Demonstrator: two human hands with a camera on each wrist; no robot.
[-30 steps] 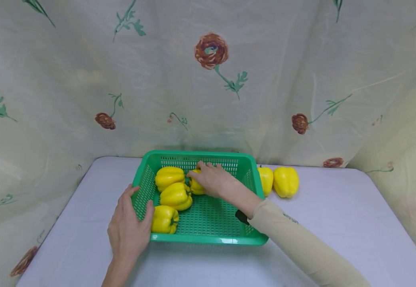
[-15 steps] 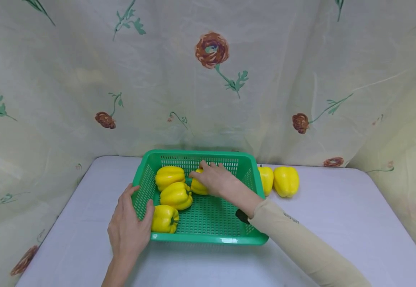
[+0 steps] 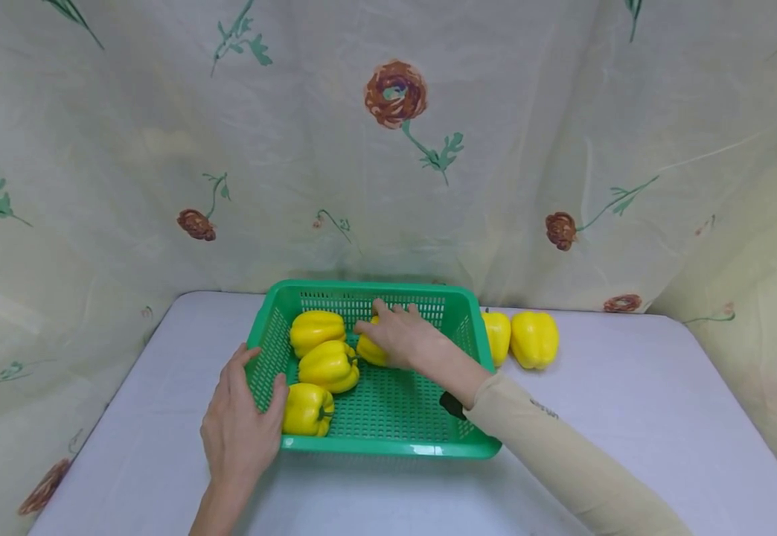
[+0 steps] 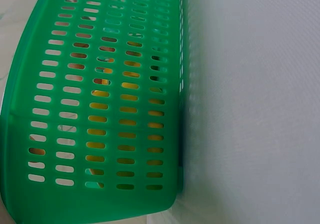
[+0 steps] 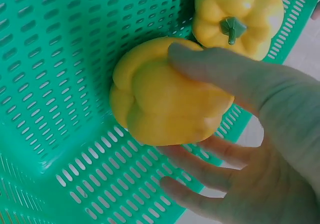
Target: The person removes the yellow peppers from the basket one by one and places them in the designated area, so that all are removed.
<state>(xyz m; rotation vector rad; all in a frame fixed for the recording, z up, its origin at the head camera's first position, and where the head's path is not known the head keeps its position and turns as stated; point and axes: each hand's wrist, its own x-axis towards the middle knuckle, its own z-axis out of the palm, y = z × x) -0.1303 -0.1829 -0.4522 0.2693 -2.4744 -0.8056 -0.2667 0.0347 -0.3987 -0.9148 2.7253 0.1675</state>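
Observation:
Three yellow peppers lie along the left side of the green basket, at the back (image 3: 317, 333), in the middle (image 3: 329, 366) and near the front left corner (image 3: 307, 409). My right hand (image 3: 405, 336) grips another yellow pepper (image 3: 370, 351) in the back half of the basket. In the right wrist view, the thumb of my right hand (image 5: 285, 129) presses on this pepper (image 5: 165, 99), with fingers on its other side. My left hand (image 3: 244, 420) holds the basket's left rim. Only the basket's wall (image 4: 115, 129) shows in the left wrist view, with yellow behind its slots.
The green basket (image 3: 388, 447) stands on a table with a pale cloth (image 3: 630, 417). To its right are two more yellow peppers, one partly hidden by the rim (image 3: 497, 336) and one beside it (image 3: 534, 339). A flowered curtain (image 3: 482, 223) hangs behind the table.
My right hand and the pepper it grips have shifted slightly to the right, away from the other peppers. My left hand and the basket have stayed in place.

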